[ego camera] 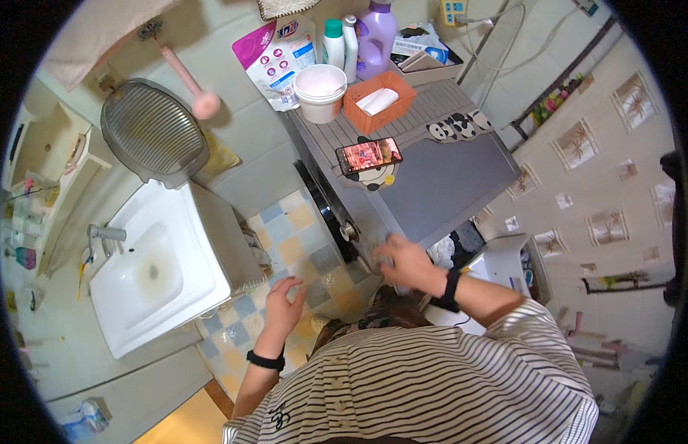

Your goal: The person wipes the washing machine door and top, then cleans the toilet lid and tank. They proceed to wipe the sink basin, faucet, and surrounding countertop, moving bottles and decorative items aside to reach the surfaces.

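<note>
My left hand [284, 308] hangs above the tiled floor between the sink and the washing machine, empty, its fingers apart. Blurred by motion, my right hand [408, 263] is at the near front edge of the washing machine [359, 213], close to its round knob [349, 231]. Whether those fingers hold or touch anything is too blurred to tell. On top of the machine lies a grey mat [444, 180] with panda figures. A smartphone [369, 156] with a lit screen rests on the mat.
At the machine's back stand an orange plastic basket [380, 114], a white tub [320, 105], a detergent pouch [280, 66] and a purple bottle [375, 41]. To the left is a white sink [208, 288] with a faucet [108, 233]. A grey ribbed washboard basin [155, 130] hangs above it.
</note>
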### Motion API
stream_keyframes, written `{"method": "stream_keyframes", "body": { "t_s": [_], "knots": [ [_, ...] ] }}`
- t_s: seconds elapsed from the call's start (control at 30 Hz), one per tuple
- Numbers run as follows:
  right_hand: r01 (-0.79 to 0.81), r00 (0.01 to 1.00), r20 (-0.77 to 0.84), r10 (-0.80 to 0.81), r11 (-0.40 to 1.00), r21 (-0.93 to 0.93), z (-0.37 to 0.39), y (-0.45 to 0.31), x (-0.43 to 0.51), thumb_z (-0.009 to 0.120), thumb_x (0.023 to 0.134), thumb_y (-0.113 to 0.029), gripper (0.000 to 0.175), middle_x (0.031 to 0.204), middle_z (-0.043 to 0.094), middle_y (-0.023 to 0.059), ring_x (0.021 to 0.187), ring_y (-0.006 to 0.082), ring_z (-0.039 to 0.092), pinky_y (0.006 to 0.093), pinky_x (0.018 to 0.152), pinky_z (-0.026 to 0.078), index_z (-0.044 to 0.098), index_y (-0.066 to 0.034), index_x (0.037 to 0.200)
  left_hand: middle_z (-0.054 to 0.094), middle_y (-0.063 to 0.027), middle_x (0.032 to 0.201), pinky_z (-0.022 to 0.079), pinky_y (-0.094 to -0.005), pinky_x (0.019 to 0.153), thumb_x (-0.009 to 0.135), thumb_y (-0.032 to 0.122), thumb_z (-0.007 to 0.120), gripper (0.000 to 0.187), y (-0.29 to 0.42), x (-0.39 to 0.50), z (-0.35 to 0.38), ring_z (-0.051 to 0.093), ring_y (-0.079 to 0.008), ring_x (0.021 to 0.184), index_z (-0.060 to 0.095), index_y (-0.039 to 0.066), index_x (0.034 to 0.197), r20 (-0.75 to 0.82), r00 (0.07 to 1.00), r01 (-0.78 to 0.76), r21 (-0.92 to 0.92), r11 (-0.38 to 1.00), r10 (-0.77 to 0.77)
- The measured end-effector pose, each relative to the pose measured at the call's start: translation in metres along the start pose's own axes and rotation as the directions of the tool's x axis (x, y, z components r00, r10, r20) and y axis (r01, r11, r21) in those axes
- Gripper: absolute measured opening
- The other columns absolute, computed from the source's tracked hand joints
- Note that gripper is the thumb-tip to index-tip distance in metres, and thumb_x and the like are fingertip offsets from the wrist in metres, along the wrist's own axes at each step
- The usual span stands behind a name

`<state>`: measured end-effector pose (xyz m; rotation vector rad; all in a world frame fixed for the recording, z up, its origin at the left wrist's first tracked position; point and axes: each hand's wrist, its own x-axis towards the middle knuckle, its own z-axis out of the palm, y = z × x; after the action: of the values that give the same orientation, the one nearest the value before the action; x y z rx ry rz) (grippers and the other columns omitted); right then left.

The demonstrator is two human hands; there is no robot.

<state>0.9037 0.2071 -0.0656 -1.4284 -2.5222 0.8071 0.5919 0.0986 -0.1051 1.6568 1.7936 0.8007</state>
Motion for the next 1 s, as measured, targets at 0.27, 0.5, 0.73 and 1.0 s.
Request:
{"method": "stream_keyframes", "body": {
  "t_s": [0.27, 0.5, 0.73, 1.0],
  "knots": [
    [0.063, 0.921, -0.375, -0.103, 0.991, -0.118, 0.034, 0.004, 0.078, 0.067, 0.077, -0.014, 0.038, 0.133, 0.052, 0.0168, 0.123, 0.039, 0.047, 0.0469, 0.103, 0.042, 0.068, -0.0156, 0.115, 0.067, -0.0187, 0.112, 0.05, -0.0437, 0.092, 0.088, 0.015, 0.068, 0.021, -0.066, -0.042, -0.053, 0.063, -0.0371, 0.105, 0.069, 0.003, 0.105, 0.064, 0.982, 0.183, -0.109, 0.977, -0.177],
    [-0.322, 0.945, -0.042, 0.326, 0.944, 0.072, 0.038, 0.028, -0.101, 0.066, 0.071, -0.008, 0.024, 0.118, 0.057, 0.015, 0.111, 0.0366, 0.056, 0.0438, 0.095, 0.049, 0.071, -0.013, 0.094, 0.067, -0.0166, 0.111, 0.051, -0.0431, 0.089, 0.09, 0.016, 0.066, 0.021, -0.092, -0.055, -0.06, 0.063, -0.0352, 0.105, 0.069, 0.004, 0.106, 0.124, 0.971, 0.213, -0.066, 0.975, -0.204],
    [-0.06, 0.948, -0.317, 0.008, 0.986, -0.154, 0.023, 0.031, -0.052, 0.066, 0.078, -0.016, 0.05, 0.143, 0.048, 0.0128, 0.133, 0.035, 0.042, 0.0538, 0.111, 0.034, 0.062, -0.0215, 0.127, 0.07, -0.0151, 0.104, 0.051, -0.0373, 0.084, 0.089, 0.016, 0.067, 0.021, -0.075, -0.023, -0.047, 0.066, -0.029, 0.096, 0.07, 0.005, 0.107, 0.153, 0.956, 0.258, -0.045, 0.965, -0.249],
    [-0.266, 0.919, -0.352, 0.18, 0.94, -0.214, -0.038, 0.18, -0.039, 0.059, 0.091, -0.027, 0.046, 0.153, 0.037, 0.0106, 0.146, 0.0315, 0.027, 0.064, 0.115, 0.018, 0.057, -0.0214, 0.137, 0.07, -0.0119, 0.096, 0.05, -0.0319, 0.08, 0.088, 0.012, 0.069, 0.02, 0.01, 0.051, -0.011, 0.065, -0.0208, 0.087, 0.07, 0.003, 0.104, 0.142, 0.967, 0.224, -0.066, 0.972, -0.213]
  ]
}}
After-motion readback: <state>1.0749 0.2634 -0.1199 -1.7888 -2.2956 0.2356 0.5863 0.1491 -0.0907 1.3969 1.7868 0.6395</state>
